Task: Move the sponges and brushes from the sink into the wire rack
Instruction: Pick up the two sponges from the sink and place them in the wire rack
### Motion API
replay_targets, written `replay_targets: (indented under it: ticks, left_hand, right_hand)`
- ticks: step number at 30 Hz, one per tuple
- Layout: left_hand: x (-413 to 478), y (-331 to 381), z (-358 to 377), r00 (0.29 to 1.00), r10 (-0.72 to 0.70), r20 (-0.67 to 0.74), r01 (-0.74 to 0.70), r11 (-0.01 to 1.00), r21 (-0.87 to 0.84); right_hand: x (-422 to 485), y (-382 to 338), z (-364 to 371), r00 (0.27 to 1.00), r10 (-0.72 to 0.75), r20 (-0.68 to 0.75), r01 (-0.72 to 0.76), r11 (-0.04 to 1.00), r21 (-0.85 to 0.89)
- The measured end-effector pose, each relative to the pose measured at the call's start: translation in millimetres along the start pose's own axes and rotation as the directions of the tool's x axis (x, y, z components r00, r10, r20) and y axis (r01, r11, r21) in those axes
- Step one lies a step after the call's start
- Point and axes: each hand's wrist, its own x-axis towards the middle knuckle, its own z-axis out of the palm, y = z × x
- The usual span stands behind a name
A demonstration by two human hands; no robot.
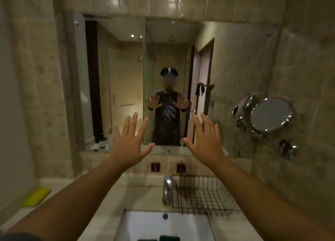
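Both hands, left (129, 142) and right (205, 141), hover splayed and empty before the mirror (126, 59), while dark sponges (169, 238) wait in the sink (145, 222); reaching carelessly could knock the faucet (167, 190) beside the wire rack (201, 195).

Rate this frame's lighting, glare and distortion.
Head view: dim, warm light; ceiling-light glare on the upper wall tiles; wide-angle bending toward the edges; mildly soft throughout; both hands readable, but the sink is cropped, its dark items barely visible.
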Motion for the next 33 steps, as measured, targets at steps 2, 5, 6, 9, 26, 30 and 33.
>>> replay_targets:
  ticks: [2, 5, 6, 9, 26, 30, 33]
  left_hand:
    - [-7, 6, 12, 0.999, -0.014, 0.045, 0.014, 1.000, 0.011]
    - [-29, 10, 42, 0.997, -0.011, 0.080, 0.008, 0.999, 0.040]
    - [-35, 11, 52, 0.995, -0.008, 0.103, 0.005, 1.000, 0.027]
    - [-51, 11, 83, 0.986, -0.013, 0.165, 0.020, 0.999, -0.039]
    - [-206, -20, 277, 0.670, 0.103, 0.735, 0.127, 0.960, -0.251]
    - [-232, -16, 292, 0.600, 0.142, 0.788, 0.161, 0.943, -0.293]
    - [-253, -16, 300, 0.567, 0.211, 0.796, 0.122, 0.935, -0.334]
  right_hand:
    - [-11, 4, 14, 0.999, 0.007, 0.046, -0.009, 0.999, 0.037]
    - [-34, 10, 46, 0.988, 0.030, 0.151, -0.039, 0.997, 0.060]
    - [-41, 11, 58, 0.983, 0.040, 0.181, -0.053, 0.997, 0.064]
    - [-60, 14, 91, 0.969, 0.066, 0.240, -0.086, 0.993, 0.074]
    - [-212, 3, 265, 0.608, 0.222, 0.762, -0.364, 0.931, 0.019]
    - [-245, 3, 286, 0.525, 0.201, 0.827, -0.382, 0.924, 0.018]
    - [-266, 5, 298, 0.445, 0.195, 0.874, -0.391, 0.921, -0.007]
